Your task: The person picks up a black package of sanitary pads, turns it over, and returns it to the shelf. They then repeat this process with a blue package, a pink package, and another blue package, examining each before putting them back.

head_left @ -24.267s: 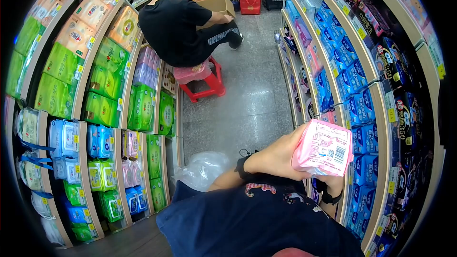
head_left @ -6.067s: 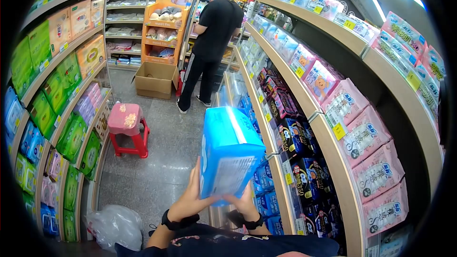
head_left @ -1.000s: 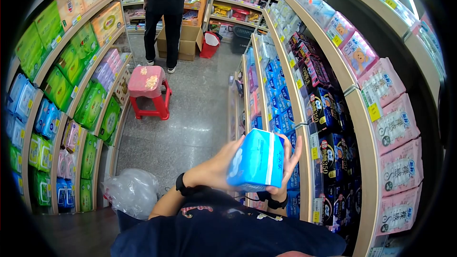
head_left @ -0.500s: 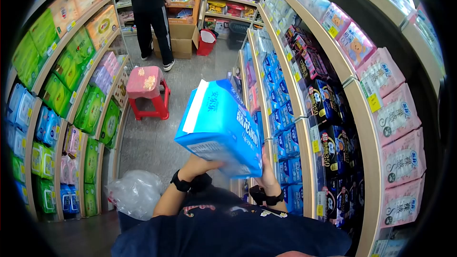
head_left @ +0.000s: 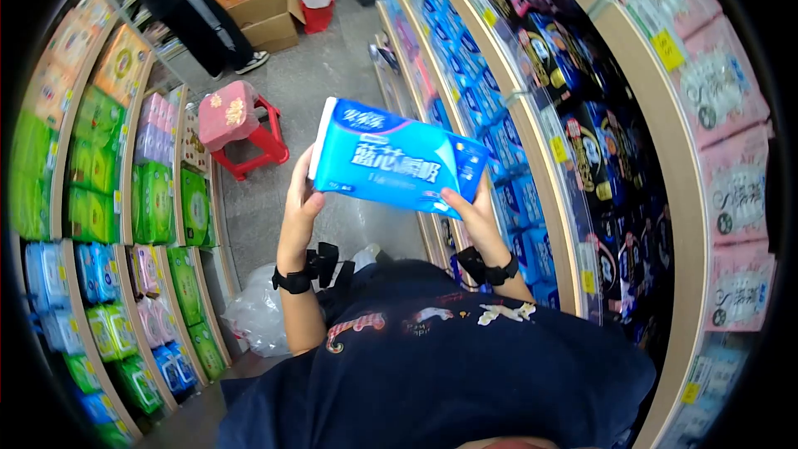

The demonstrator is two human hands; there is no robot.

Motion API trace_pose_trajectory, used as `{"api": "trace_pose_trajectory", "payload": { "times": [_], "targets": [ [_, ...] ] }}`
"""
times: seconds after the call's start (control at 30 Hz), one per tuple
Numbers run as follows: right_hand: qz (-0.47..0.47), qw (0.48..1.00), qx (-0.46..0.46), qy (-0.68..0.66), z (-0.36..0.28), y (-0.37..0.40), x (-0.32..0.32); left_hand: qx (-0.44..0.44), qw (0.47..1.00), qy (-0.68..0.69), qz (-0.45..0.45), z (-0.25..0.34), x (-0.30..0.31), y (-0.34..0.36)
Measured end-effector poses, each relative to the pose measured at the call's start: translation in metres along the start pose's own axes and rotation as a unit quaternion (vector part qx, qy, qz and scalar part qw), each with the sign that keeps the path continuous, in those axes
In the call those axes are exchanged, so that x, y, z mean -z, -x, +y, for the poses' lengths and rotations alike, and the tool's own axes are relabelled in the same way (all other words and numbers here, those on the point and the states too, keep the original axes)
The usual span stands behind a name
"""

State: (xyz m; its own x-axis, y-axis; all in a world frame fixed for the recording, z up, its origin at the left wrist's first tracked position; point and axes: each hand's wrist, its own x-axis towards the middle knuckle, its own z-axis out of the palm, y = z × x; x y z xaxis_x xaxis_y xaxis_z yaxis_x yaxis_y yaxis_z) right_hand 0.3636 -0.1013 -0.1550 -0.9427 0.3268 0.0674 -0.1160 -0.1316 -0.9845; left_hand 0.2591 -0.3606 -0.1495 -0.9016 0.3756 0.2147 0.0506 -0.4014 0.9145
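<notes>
Between my two hands I hold a blue pack of sanitary pads [head_left: 391, 158], its broad printed face turned up toward me and a white strip along its left end. My left hand [head_left: 302, 187] grips that left end, thumb at the near corner and the other fingers hidden behind. At the right end my right hand [head_left: 474, 204] is closed on the pack, with its thumb lying on the printed face. Black bands circle both wrists. Similar blue packs [head_left: 507, 145] stand on the shelf just right of my right hand.
A red stool [head_left: 241, 129] stands ahead on the left, with a clear plastic bag [head_left: 258, 312] on the floor nearer me. Shelves of green tissue packs [head_left: 93, 162] line the left, pink packs [head_left: 736, 179] the right. Beyond are a person [head_left: 195, 12], a cardboard box [head_left: 266, 18] and a red bin [head_left: 317, 8].
The pack has turned from showing its end and side to showing its broad face. My left hand has shifted from underneath to its left end. The view has swung somewhat right and downward.
</notes>
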Motion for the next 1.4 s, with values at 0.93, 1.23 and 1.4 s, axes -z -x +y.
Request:
{"api": "trace_pose_trajectory", "payload": {
  "times": [0.93, 1.23, 1.4],
  "targets": [
    [0.263, 0.871, -0.148, 0.387, 0.231, -0.086, 0.056, 0.499, 0.855, -0.044, -0.132, -0.259, 0.005, -0.221],
    [0.413, 0.865, -0.205, 0.197, 0.245, -0.133, 0.052, 0.482, 0.846, -0.043, -0.222, -0.381, -0.021, -0.297],
    [0.474, 0.834, -0.237, 0.152, 0.244, -0.134, 0.057, 0.475, 0.833, 0.096, -0.268, -0.405, -0.039, -0.311]
  ]
}}
